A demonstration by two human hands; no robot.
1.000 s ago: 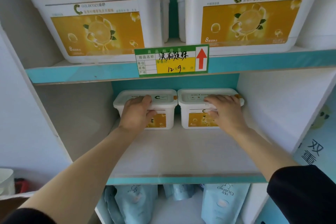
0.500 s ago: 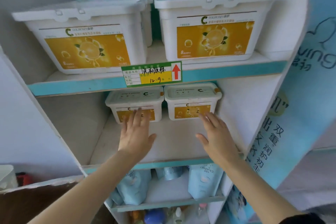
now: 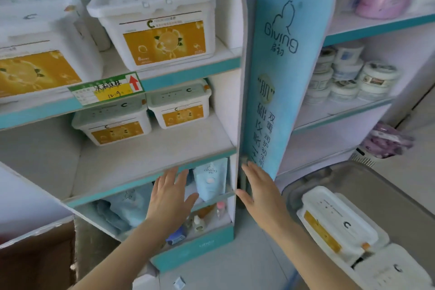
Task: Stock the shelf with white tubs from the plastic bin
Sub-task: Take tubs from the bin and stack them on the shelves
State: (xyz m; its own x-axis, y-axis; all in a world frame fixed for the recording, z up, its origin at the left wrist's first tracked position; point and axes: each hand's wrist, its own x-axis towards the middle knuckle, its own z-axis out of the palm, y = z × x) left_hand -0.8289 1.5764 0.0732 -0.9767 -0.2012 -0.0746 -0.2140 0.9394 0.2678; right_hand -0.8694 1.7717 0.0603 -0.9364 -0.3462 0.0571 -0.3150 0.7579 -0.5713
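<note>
Two small white tubs with yellow labels stand side by side at the back of the middle shelf (image 3: pixel 150 158): the left tub (image 3: pixel 113 122) and the right tub (image 3: pixel 181 107). A grey plastic bin (image 3: pixel 367 179) sits on the floor at the lower right, holding a white tub (image 3: pixel 339 219) on its side and another white tub (image 3: pixel 390 268) below it. My left hand (image 3: pixel 170 195) hovers open in front of the shelf's front edge, holding nothing. My right hand (image 3: pixel 259 186) is open too, beside the shelf's right post, between the shelf and the bin.
Larger white tubs (image 3: pixel 157 23) fill the upper shelf above a green price tag (image 3: pixel 107 90). A tall blue banner (image 3: pixel 280 59) stands right of the shelf unit. Pouches (image 3: pixel 210 179) and bottles fill the lower shelves. A cardboard box (image 3: pixel 35 256) sits at lower left. Round jars (image 3: pixel 353 77) stand on the right-hand shelf.
Both hands let go of the two small tubs and drew back out of the middle shelf. The view swung right and down, bringing the bin with its tubs into sight.
</note>
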